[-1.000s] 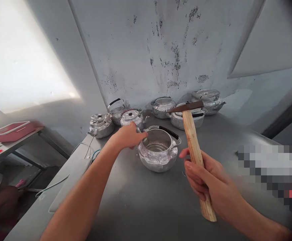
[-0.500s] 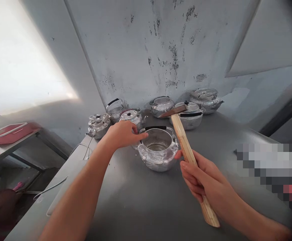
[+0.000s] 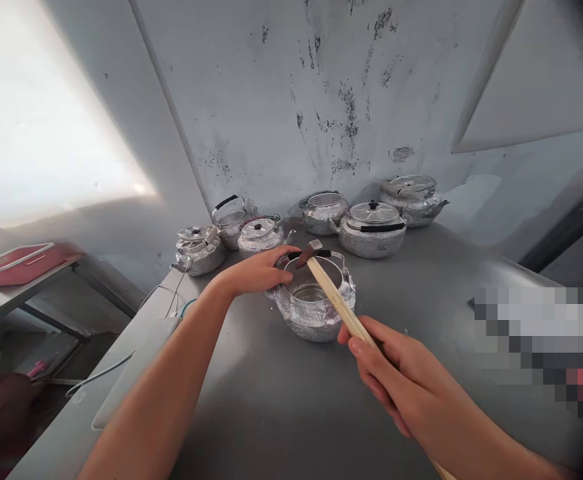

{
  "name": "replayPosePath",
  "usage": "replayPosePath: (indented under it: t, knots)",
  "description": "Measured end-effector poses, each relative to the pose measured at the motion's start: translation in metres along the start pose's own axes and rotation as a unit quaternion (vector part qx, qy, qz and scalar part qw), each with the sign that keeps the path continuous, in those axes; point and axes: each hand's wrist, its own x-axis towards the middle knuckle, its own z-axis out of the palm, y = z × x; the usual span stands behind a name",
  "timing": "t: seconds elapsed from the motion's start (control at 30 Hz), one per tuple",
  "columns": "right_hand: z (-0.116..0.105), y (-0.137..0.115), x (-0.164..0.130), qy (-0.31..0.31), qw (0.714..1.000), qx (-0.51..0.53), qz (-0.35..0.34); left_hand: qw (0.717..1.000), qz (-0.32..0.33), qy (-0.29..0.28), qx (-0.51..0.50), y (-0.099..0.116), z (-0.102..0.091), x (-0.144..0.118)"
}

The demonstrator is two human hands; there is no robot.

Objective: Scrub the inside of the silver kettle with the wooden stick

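A lidless, dented silver kettle stands upright in the middle of the table, its black-gripped handle folded to the far side. My left hand is at its left rim, thumb by the opening and index finger stretched along the handle; the other fingers are mostly hidden. My right hand is closed round the pale wooden handle of a hammer. The hammer's brown metal head is over the kettle's far left rim, close to my left fingertips. Whether the head touches the kettle I cannot tell.
Several more silver kettles line the wall, among them a lidded kettle at the back right and another at the left edge. A cable runs along the table's left side. A pink basket is on a side table.
The hammer has swung left and down, from in front of the back right kettle to over the near kettle's rim. My left hand has shifted slightly right onto that rim.
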Motion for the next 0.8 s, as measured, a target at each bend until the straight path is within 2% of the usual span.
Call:
replayPosePath:
  t: [0.2, 0.33, 0.4, 0.47, 0.57, 0.63, 0.8]
  knots:
    - [-0.001, 0.003, 0.002, 0.008, 1.000, -0.013, -0.001, 0.999, -0.009, 0.035, -0.036, -0.002, 0.001, 0.004]
    - [-0.003, 0.001, 0.003, 0.033, 0.999, -0.003, 0.008, 0.990, 0.017, 0.137, -0.011, -0.001, 0.000, 0.006]
    - [-0.003, 0.000, 0.004, 0.033, 0.999, 0.002, 0.018, 0.980, 0.045, 0.194, 0.014, 0.003, 0.001, 0.005]
    - [-0.003, 0.001, 0.008, 0.024, 0.999, 0.007, 0.039, 0.970, 0.081, 0.225, 0.045, 0.007, 0.002, 0.003]
    - [-0.003, 0.002, 0.015, 0.009, 0.998, 0.013, 0.068, 0.963, 0.136, 0.215, 0.094, 0.011, 0.004, -0.001]
    - [-0.003, 0.003, 0.019, -0.001, 0.996, 0.013, 0.084, 0.961, 0.148, 0.197, 0.123, 0.013, 0.004, -0.004]
    - [-0.003, 0.005, 0.019, -0.013, 0.995, 0.013, 0.101, 0.975, 0.093, 0.141, 0.145, 0.021, 0.003, -0.014]
